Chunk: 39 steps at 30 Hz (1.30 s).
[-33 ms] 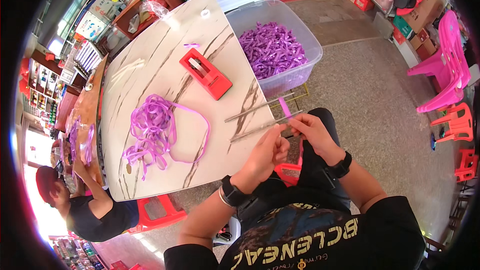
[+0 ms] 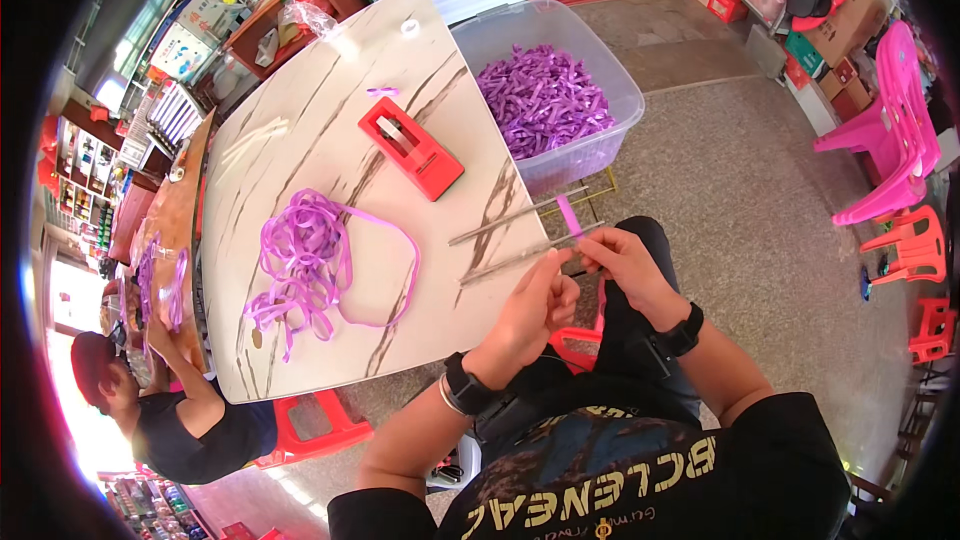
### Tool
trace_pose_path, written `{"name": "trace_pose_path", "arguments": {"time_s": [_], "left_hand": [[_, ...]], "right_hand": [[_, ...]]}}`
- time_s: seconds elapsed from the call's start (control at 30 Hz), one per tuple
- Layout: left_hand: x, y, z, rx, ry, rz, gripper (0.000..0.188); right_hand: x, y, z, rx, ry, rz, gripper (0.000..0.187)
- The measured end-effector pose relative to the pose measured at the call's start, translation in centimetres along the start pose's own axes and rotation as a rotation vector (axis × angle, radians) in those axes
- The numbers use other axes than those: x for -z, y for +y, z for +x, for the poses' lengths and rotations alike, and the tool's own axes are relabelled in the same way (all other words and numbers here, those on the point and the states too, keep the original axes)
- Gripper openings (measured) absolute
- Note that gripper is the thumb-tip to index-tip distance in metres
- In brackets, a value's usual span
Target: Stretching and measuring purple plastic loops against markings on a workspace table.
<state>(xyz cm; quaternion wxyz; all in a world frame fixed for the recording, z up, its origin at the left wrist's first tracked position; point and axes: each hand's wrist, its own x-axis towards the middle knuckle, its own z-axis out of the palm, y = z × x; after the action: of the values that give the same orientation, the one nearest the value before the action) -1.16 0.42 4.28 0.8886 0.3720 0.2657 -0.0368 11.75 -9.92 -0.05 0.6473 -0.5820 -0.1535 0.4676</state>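
Observation:
Two thin metal rods (image 2: 505, 221) lie roughly parallel at the table's right side and stick out past its edge. A strip of purple ribbon (image 2: 569, 215) spans the gap between their outer ends. At the nearer rod, my left hand (image 2: 530, 312) and my right hand (image 2: 636, 268) meet fingertip to fingertip, both pinching the ribbon; its end is mostly hidden by the fingers. Left of the rods, a loose heap of purple ribbon (image 2: 305, 250) rests on the table, one strand looping right. Behind it sits a red tape dispenser (image 2: 430, 165).
The marble-patterned table (image 2: 330, 155) carries a small ribbon piece (image 2: 382, 92) near the dispenser. A clear plastic bin (image 2: 625, 105) full of cut purple ribbon stands against its right edge. Another person (image 2: 180, 410) sits at the left. Pink chairs (image 2: 890, 135) and red stools are at the right.

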Motion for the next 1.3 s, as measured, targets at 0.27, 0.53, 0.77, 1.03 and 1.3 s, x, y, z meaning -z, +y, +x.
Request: {"name": "trace_pose_path", "arguments": {"time_s": [0.27,0.53,0.77,1.03,1.3], "left_hand": [[-0.4,0.0,0.9,0.074,-0.116,-0.243,0.049],[1.7,0.0,2.4,0.042,-0.392,-0.543,0.048],[2.3,-1.0,2.4,-0.033,-0.517,-0.618,0.052],[2.5,-1.3,2.7,-0.037,-0.568,-0.587,0.061],[2.6,-1.4,3.0,-0.023,-0.593,-0.623,0.057]], "right_hand": [[0.1,-0.1,0.1,0.014,-0.035,-0.016,0.013],[1.0,-3.1,0.3,-0.022,-0.105,-0.146,0.02],[-3.1,-11.3,6.3,0.355,-0.271,-0.519,0.03],[-11.8,-12.0,15.8,0.23,-0.4,-0.68,0.026],[-13.4,-12.1,16.9,0.013,-0.446,-0.545,0.023]]}}
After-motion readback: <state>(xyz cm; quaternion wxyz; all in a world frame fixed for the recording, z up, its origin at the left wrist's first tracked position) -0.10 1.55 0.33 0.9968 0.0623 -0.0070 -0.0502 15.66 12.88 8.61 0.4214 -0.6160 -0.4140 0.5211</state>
